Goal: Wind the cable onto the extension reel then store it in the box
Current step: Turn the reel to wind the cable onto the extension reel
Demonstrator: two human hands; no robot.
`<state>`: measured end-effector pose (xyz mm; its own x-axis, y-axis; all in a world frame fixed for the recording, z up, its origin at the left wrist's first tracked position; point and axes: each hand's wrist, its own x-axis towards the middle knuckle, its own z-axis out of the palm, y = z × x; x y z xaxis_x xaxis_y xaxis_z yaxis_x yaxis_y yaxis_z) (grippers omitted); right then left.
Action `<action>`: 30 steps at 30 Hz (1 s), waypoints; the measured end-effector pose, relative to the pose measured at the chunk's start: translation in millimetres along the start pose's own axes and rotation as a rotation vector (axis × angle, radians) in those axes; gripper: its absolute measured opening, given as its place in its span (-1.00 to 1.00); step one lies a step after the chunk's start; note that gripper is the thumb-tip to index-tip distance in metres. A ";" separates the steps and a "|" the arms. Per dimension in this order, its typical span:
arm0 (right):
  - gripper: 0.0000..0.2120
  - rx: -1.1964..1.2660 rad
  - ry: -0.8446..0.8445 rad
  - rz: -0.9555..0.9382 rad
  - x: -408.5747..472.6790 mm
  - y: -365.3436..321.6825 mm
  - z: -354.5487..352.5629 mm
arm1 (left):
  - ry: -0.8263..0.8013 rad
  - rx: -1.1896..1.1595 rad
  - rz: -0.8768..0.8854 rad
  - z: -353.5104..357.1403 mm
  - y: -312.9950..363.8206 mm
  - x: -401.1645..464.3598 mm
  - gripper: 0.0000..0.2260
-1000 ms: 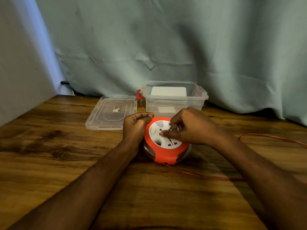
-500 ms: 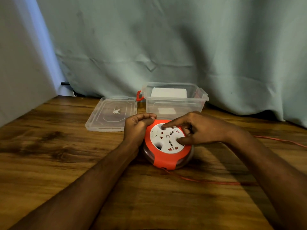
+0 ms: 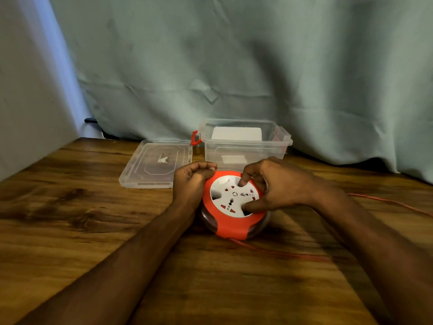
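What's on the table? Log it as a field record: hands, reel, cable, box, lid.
left hand: grips the reel's left rim
right hand: fingers curled into the reel's white face
reel: flat on the table, before the box
cable: partly unwound, trailing right
box: open, upright
lid: off, left of box
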<state>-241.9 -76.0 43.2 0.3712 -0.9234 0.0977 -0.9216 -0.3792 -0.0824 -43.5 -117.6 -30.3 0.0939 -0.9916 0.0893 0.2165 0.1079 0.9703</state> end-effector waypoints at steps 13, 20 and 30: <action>-0.44 -0.146 0.079 -0.028 -1.4 -19.4 8.0 | 0.013 0.023 0.014 0.9 1.8 -2.1 -0.86; -0.45 -0.166 0.033 0.008 -2.5 -41.9 6.0 | 0.020 0.040 0.020 -0.1 -0.5 0.7 -0.86; -0.43 0.029 -0.090 -0.119 -1.0 1.1 -8.8 | -0.026 0.031 0.052 -0.8 -1.1 1.2 -0.84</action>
<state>-244.3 -75.0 51.7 0.4873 -0.8730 0.0196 -0.8675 -0.4865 -0.1041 -42.8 -118.8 -31.4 0.0793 -0.9862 0.1455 0.1815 0.1578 0.9707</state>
